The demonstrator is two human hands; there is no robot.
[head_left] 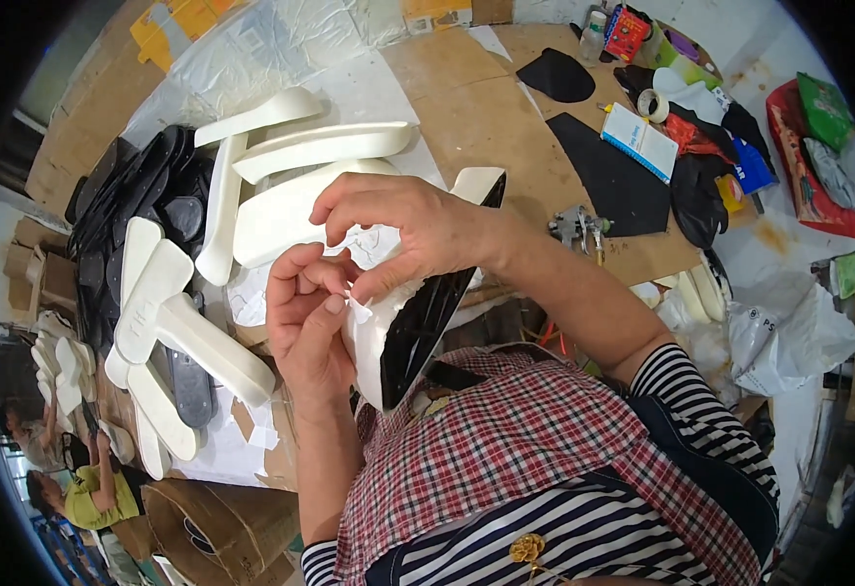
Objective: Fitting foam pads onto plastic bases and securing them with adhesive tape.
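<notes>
In front of my chest a wedge-shaped shoe sole (481, 183) stands tilted, white on the outside with a glossy black face, passing under my right wrist. A thin white covering (367, 337) with a ragged edge lies along its near part. My left hand (308, 322) is closed, thumb and fingers pinching a small white flap of this covering. Curving over from the right, my right hand (398, 220) keeps its fingers bent and apart from the thumb. That thumb rests by the pinched flap; the sole's underside is partly hidden by both hands.
White wedge soles (325, 146) lie beyond my hands, more (214, 352) to the left. A heap of black soles (134, 195) sits at far left. A spray gun (576, 227), black sheets (608, 176) and a notebook (640, 144) lie right. Two people (95, 498) are at lower left.
</notes>
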